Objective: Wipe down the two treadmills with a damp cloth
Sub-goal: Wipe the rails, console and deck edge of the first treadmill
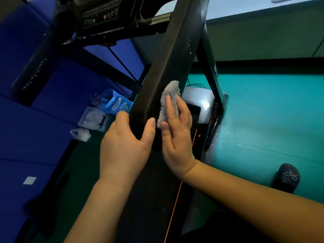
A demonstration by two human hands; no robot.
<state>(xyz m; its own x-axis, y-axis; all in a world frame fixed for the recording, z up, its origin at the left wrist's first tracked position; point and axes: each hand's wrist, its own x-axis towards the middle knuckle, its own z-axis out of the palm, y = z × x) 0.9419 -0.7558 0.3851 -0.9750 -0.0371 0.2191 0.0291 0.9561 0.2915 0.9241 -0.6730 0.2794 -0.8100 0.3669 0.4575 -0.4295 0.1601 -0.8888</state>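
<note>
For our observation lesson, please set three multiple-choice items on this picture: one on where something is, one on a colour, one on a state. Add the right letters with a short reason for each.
1. Where is the cloth?
A. in a bucket
B. against the treadmill's black upright bar
C. on a chair

2. What colour is the cloth?
A. grey
B. red
C. yellow

3. What is the left hand doing?
A. hanging free
B. holding a bottle
C. gripping the bar

Answers:
1 B: the right hand presses the cloth flat onto the bar with straight fingers.
2 A: its fluffy pile shows grey against the black bar.
3 C: its thumb and fingers wrap round the bar, just left of the cloth.
</note>
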